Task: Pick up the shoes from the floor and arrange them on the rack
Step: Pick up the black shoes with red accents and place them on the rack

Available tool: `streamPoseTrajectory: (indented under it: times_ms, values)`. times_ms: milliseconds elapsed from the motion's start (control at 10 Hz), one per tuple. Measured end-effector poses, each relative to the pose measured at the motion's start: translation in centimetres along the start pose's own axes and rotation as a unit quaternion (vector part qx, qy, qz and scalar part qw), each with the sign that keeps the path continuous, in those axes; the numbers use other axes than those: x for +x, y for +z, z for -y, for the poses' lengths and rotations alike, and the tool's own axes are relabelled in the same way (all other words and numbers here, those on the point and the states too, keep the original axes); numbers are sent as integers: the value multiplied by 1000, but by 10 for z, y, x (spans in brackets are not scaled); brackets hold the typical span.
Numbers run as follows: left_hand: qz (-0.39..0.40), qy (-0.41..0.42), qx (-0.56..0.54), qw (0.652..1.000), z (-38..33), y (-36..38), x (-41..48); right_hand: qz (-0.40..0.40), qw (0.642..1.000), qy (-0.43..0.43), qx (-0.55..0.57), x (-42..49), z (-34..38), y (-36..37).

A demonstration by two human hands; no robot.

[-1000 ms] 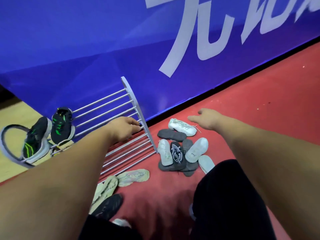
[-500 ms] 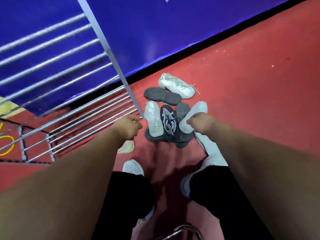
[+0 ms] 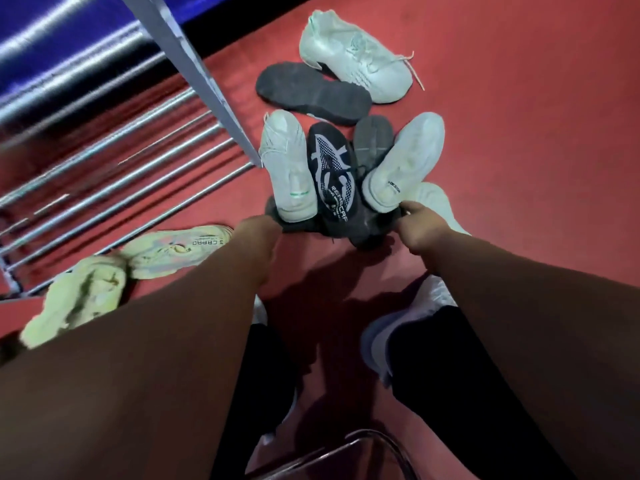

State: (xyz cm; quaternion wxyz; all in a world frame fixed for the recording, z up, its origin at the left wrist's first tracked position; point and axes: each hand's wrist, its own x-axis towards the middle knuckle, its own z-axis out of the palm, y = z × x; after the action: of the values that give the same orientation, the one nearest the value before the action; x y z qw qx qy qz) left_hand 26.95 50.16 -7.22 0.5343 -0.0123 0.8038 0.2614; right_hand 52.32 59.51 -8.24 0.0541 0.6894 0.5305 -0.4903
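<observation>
A pile of shoes lies on the red floor right of the metal rack. Two white shoes flank a dark patterned shoe, all resting on a dark shoe underneath. My left hand touches the near left end of the pile, its fingers hidden. On the near right, my right hand curls its thumb and fingers on the dark shoe's end, just under the white shoe's heel. Farther off lie a white sneaker and an upturned dark sole.
Two pale yellow shoes lie in front of the rack's lower rails. The rack's grey side post slants down beside the pile. A blue wall stands behind. My own feet and a curved metal bar are below.
The view has dropped and closed in on the pile. My left hand left the rack's rail and came to the pile's near left end. My right hand slid below the white shoe's heel.
</observation>
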Motion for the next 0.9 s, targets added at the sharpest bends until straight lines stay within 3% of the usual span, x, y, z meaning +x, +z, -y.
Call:
streamPoseTrajectory:
  times_ms: [200, 400, 700, 800, 900]
  values:
    - [3, 10, -62, 998, 0, 6, 13, -26, 986, 12, 165, 0, -1, 5]
    - [56, 24, -121, 991, -12, 20, 8, -6, 979, 8, 204, 6, -8, 10]
    - [49, -4, -243, 969, -5, 10, 13, 46, 943, 33, 329, 8, 2, 25]
    - [103, 22, -164, 981, -4, 7, 16, 17, 928, 109, 355, 6, 8, 23]
    - [94, 37, -71, 992, -11, 8, 10, -4, 911, 162, 378, 6, 15, 22]
